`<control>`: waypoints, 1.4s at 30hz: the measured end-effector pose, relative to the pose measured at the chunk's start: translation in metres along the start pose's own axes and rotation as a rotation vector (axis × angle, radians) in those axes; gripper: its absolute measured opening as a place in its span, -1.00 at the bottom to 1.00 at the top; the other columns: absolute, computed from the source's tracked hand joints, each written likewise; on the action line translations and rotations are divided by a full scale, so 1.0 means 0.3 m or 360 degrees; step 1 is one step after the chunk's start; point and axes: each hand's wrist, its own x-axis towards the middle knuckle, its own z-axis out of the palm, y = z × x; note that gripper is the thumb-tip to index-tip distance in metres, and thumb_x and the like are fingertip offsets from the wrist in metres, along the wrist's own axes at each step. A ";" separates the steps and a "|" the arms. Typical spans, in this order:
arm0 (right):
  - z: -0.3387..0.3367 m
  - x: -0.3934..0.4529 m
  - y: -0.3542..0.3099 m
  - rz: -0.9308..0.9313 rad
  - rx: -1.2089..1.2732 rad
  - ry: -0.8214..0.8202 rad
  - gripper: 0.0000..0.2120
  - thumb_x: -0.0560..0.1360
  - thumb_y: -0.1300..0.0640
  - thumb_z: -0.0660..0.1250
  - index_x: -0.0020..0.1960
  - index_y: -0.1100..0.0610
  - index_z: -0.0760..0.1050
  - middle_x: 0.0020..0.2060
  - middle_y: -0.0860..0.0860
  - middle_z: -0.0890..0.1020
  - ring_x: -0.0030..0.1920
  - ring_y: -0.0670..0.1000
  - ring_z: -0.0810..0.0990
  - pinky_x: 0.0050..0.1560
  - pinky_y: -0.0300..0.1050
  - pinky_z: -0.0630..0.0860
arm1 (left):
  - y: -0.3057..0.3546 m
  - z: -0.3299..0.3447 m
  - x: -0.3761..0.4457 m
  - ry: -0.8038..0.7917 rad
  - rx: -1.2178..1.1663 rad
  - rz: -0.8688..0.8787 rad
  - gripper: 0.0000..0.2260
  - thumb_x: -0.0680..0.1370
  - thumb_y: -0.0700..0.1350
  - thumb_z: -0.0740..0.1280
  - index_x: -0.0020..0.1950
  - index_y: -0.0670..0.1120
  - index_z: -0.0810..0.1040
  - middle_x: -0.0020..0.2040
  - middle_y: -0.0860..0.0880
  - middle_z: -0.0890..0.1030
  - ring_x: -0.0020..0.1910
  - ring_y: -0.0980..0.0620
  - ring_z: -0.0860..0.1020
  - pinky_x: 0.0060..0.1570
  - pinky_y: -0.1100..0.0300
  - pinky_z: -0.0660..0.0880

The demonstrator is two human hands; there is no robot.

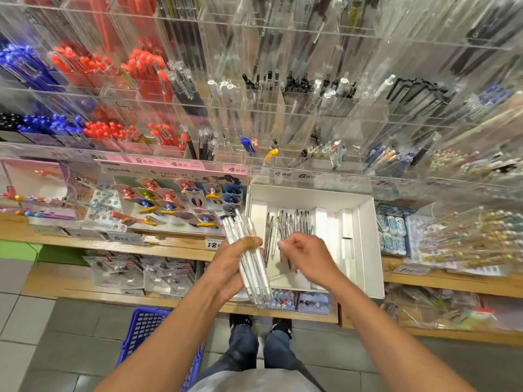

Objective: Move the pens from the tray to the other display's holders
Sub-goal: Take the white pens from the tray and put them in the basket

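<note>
The left hand grips a thick bundle of clear-barrelled white pens, fingers and thumb curled round its middle, so that the bundle stands tilted, caps up and to the left, tips down over the edge of the wooden shelf. The right hand hovers low over the white cardboard tray, fingers loosely curled with thumb and forefinger nearly meeting; whether it already pinches a pen cannot be told. The loose clear pens remaining in the tray lie in a rough row just beyond and partly beneath this hand, close to its fingertips. The chief risk, by judgement, is the fullness of the left hand: adding another pen may loosen the grip and let smooth barrels slide out at the lower end, dropping toward the floor or the blue plastic basket below. A second risk is a snag on the tray's white dividers. The clear acrylic holders of the upper display stand well above both hands, many already stocked, so misplacement is possible.
</note>
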 end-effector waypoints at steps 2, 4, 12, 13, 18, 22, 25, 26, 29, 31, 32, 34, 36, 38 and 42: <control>-0.031 0.055 0.087 0.0011 -0.0551 -0.0150 -0.92 0.54 0.09 0.36 -0.03 0.07 0.60 -0.12 -0.07 0.66 -0.15 -0.12 0.59 -0.09 -0.25 0.52 | 0.000 -0.004 -0.001 -0.0011 -0.0098 -0.0035 -0.79 0.16 -0.19 0.58 -0.25 -0.17 0.72 -0.28 -0.11 0.60 -0.34 0.03 0.59 -0.27 0.15 0.59; -0.026 0.088 0.161 -0.0033 -0.1001 -0.0423 -0.85 0.53 0.17 0.35 0.08 0.11 0.60 -0.01 -0.01 0.65 -0.04 -0.03 0.59 0.04 -0.16 0.52 | 0.001 -0.007 -0.007 -0.0086 -0.0227 -0.0047 -0.89 0.22 -0.20 0.53 -0.28 -0.14 0.73 -0.27 -0.09 0.63 -0.34 0.04 0.60 -0.27 0.17 0.59; 0.025 0.141 0.217 -0.0680 -0.1913 -0.0622 -0.83 0.51 0.29 0.22 -0.09 0.17 0.59 -0.19 0.02 0.51 -0.20 0.04 0.52 -0.24 -0.10 0.47 | 0.011 -0.027 -0.025 -0.0131 -0.0361 -0.0043 -0.89 0.29 -0.22 0.47 -0.22 -0.16 0.74 -0.24 -0.10 0.65 -0.31 0.03 0.61 -0.26 0.14 0.60; 0.031 0.140 0.211 -0.0707 -0.1944 -0.0612 -0.81 0.51 0.29 0.21 -0.11 0.18 0.60 -0.19 0.03 0.52 -0.20 0.05 0.53 -0.25 -0.11 0.46 | 0.012 -0.028 -0.026 -0.0118 -0.0361 -0.0044 -0.87 0.26 -0.22 0.49 -0.22 -0.17 0.74 -0.24 -0.11 0.65 -0.31 0.02 0.61 -0.27 0.14 0.60; 0.030 0.134 0.196 -0.0753 -0.1862 -0.0498 -0.84 0.49 0.26 0.24 -0.23 0.11 0.50 -0.27 -0.05 0.42 -0.24 -0.02 0.37 -0.18 -0.11 0.41 | 0.009 -0.031 -0.034 -0.0055 -0.0363 -0.0046 -0.89 0.37 -0.25 0.40 -0.20 -0.24 0.72 -0.23 -0.15 0.63 -0.30 0.00 0.62 -0.26 0.15 0.61; -0.057 0.118 0.190 -0.0499 -0.1510 -0.0497 -0.99 0.53 0.06 0.32 -0.05 -0.02 0.49 -0.14 -0.12 0.59 -0.10 -0.07 0.42 0.17 -0.04 0.34 | 0.009 -0.028 -0.040 -0.0020 -0.0330 -0.0039 -0.89 0.36 -0.25 0.41 -0.21 -0.22 0.72 -0.23 -0.14 0.63 -0.29 0.00 0.62 -0.24 0.14 0.60; -0.104 0.082 0.180 -0.0405 -0.1510 -0.0498 -0.83 0.54 -0.05 0.32 0.10 -0.04 0.52 -0.04 -0.14 0.62 0.00 -0.07 0.50 0.21 -0.05 0.26 | 0.002 -0.021 -0.040 -0.0005 -0.0317 -0.0030 -0.90 0.37 -0.26 0.40 -0.23 -0.21 0.73 -0.21 -0.12 0.64 -0.28 0.01 0.62 -0.23 0.14 0.60; -0.113 0.068 0.175 -0.0384 -0.1490 -0.0487 -0.81 0.54 -0.07 0.33 0.11 -0.06 0.53 -0.02 -0.15 0.62 0.03 -0.07 0.51 0.22 -0.05 0.24 | -0.001 -0.017 -0.040 -0.0007 -0.0321 -0.0026 -0.89 0.37 -0.26 0.40 -0.24 -0.20 0.73 -0.21 -0.12 0.64 -0.28 0.01 0.62 -0.23 0.14 0.60; -0.128 0.045 0.168 -0.0305 -0.1148 -0.0392 -0.86 0.49 -0.06 0.40 0.04 -0.11 0.53 -0.06 -0.22 0.60 0.02 -0.14 0.55 0.22 -0.09 0.21 | -0.007 -0.008 -0.040 -0.0009 -0.0324 -0.0030 -0.89 0.37 -0.26 0.39 -0.24 -0.19 0.73 -0.20 -0.11 0.65 -0.27 0.01 0.62 -0.23 0.14 0.60; -0.134 0.031 0.159 -0.0255 -0.0905 -0.0343 -0.87 0.48 0.02 0.43 -0.02 -0.14 0.52 -0.12 -0.28 0.56 -0.02 -0.20 0.54 0.19 -0.12 0.27 | -0.010 -0.001 -0.041 -0.0011 -0.0314 -0.0026 -0.88 0.37 -0.26 0.39 -0.26 -0.17 0.73 -0.20 -0.10 0.65 -0.27 0.01 0.62 -0.24 0.13 0.60; -0.135 0.022 0.152 -0.0227 -0.0762 -0.0331 -0.86 0.47 0.08 0.44 -0.05 -0.13 0.52 -0.12 -0.28 0.57 -0.03 -0.21 0.54 0.16 -0.15 0.34 | -0.009 0.003 -0.043 -0.0015 -0.0319 -0.0023 -0.88 0.37 -0.26 0.38 -0.27 -0.17 0.73 -0.19 -0.10 0.65 -0.27 0.01 0.62 -0.25 0.13 0.59; -0.139 0.009 0.139 -0.0185 -0.0439 -0.0283 -0.81 0.45 0.16 0.47 -0.11 -0.12 0.56 -0.12 -0.15 0.62 -0.09 -0.16 0.56 -0.03 -0.26 0.48 | -0.009 0.006 -0.046 -0.0023 -0.0319 -0.0019 -0.87 0.37 -0.26 0.38 -0.28 -0.16 0.73 -0.21 -0.11 0.65 -0.29 0.01 0.61 -0.27 0.14 0.59; -0.141 0.001 0.123 -0.0119 -0.0023 -0.0195 -0.84 0.40 0.14 0.52 -0.16 -0.11 0.62 -0.16 -0.02 0.65 -0.17 -0.09 0.57 -0.16 -0.31 0.52 | -0.008 0.006 -0.053 -0.0022 -0.0297 -0.0019 -0.88 0.36 -0.25 0.38 -0.28 -0.16 0.74 -0.22 -0.10 0.65 -0.29 0.02 0.62 -0.28 0.13 0.60; -0.134 0.005 0.108 -0.0054 0.0341 -0.0060 -0.97 0.41 0.03 0.49 -0.19 -0.09 0.65 -0.16 -0.05 0.68 -0.16 -0.10 0.59 -0.11 -0.29 0.55 | -0.010 0.004 -0.057 -0.0011 -0.0293 -0.0021 -0.88 0.36 -0.26 0.39 -0.27 -0.17 0.74 -0.21 -0.11 0.65 -0.28 0.01 0.62 -0.27 0.14 0.60; -0.075 0.069 0.088 0.0119 0.0325 0.0166 -0.75 0.62 -0.03 0.18 -0.05 0.12 0.51 -0.21 0.01 0.62 -0.18 -0.08 0.59 -0.11 -0.25 0.49 | -0.011 0.005 -0.064 0.0005 -0.0309 -0.0041 -0.89 0.36 -0.27 0.40 -0.26 -0.20 0.73 -0.21 -0.12 0.64 -0.28 0.00 0.61 -0.27 0.14 0.61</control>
